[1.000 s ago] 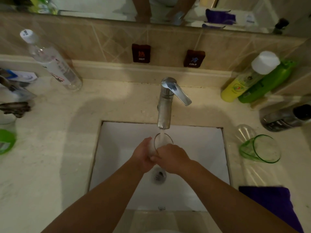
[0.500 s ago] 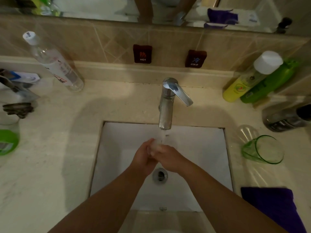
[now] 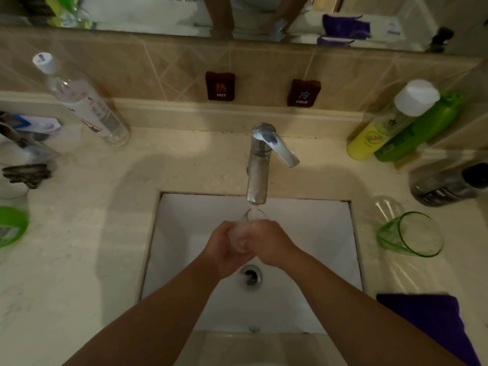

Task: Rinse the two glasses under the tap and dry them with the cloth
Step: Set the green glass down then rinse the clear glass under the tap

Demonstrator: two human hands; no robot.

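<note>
Under the tap point(image 3: 257, 165), both hands (left hand point(image 3: 224, 249), right hand point(image 3: 266, 243)) wrap the glass point(image 3: 247, 228), mouth toward twelve o'clock to catch water; the cloth point(image 3: 427, 323) waits at four o'clock.

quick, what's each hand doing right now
Left hand: curled round the clear glass under the tap.
Right hand: gripping the same glass from the other side.

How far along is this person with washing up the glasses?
Nothing looks finished yet. In hand: both hands, left and right, hold a clear glass under the running tap. Left to do: the green glass waits on the counter, and the purple cloth lies unused.
</note>
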